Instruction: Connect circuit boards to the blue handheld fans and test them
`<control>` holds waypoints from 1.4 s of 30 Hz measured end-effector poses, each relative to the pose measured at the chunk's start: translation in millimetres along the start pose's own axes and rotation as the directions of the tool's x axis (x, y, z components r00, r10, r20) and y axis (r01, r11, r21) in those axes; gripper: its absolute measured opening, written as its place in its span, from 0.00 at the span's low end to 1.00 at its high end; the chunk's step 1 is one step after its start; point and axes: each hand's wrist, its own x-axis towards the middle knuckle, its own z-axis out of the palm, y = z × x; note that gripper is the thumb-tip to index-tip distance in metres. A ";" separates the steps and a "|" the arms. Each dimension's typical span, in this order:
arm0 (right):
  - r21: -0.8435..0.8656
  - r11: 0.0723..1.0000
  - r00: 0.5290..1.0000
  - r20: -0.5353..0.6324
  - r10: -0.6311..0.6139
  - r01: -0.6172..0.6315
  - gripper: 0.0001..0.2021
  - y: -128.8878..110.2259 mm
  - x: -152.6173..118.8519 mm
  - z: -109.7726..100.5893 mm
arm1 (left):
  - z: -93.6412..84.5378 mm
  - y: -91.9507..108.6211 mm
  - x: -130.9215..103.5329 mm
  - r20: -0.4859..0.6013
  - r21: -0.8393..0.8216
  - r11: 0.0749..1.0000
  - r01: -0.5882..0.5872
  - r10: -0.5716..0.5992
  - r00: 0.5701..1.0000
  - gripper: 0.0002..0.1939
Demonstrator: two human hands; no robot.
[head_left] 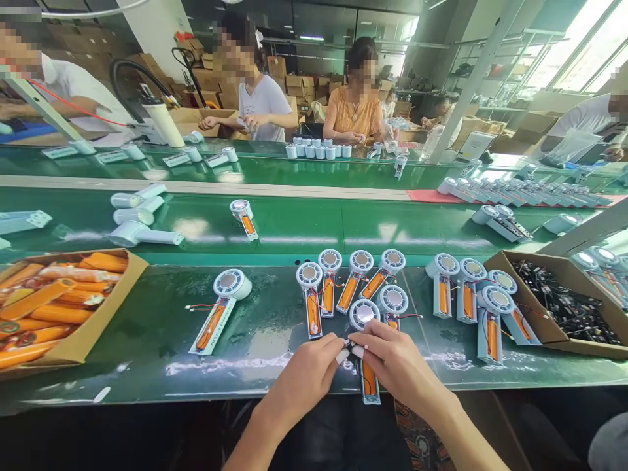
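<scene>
My left hand [314,366] and my right hand [390,360] meet at the table's front edge, fingertips closed together in a pinch. Between them sits a small dark part [350,345] with a whitish end, mostly hidden by the fingers; it looks like a wire connector piece. White covers show on some fingertips. Under my right hand lies a light-blue handheld fan body [371,399], its round head [364,315] away from me and an orange battery [369,376] in its open handle. Another fan body [393,299] lies just behind, partly covered by my right hand.
A carton of orange batteries [110,314] stands at left, a carton of small black parts [564,307] at right. Several fan bodies lie around, one alone at left [220,314]. Beyond runs a green conveyor belt [304,226]; co-workers [356,104] sit across it.
</scene>
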 end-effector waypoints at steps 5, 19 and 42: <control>0.068 0.998 0.999 -0.051 -0.010 0.014 0.12 3.2 0.4 1.7 | 6.7 1.9 1.4 -0.018 -0.028 0.999 0.016 -0.017 1.000 0.15; 0.711 0.606 0.881 0.039 0.471 -0.356 0.17 -5.3 -3.6 -2.0 | 42.0 11.0 -16.0 -0.251 -0.373 0.890 0.262 -0.369 0.895 0.20; 0.017 1.000 0.987 -0.163 -0.002 0.005 0.22 -13.4 -12.0 10.4 | 30.8 23.8 -7.6 -0.285 -0.399 0.911 0.110 -0.237 0.929 0.14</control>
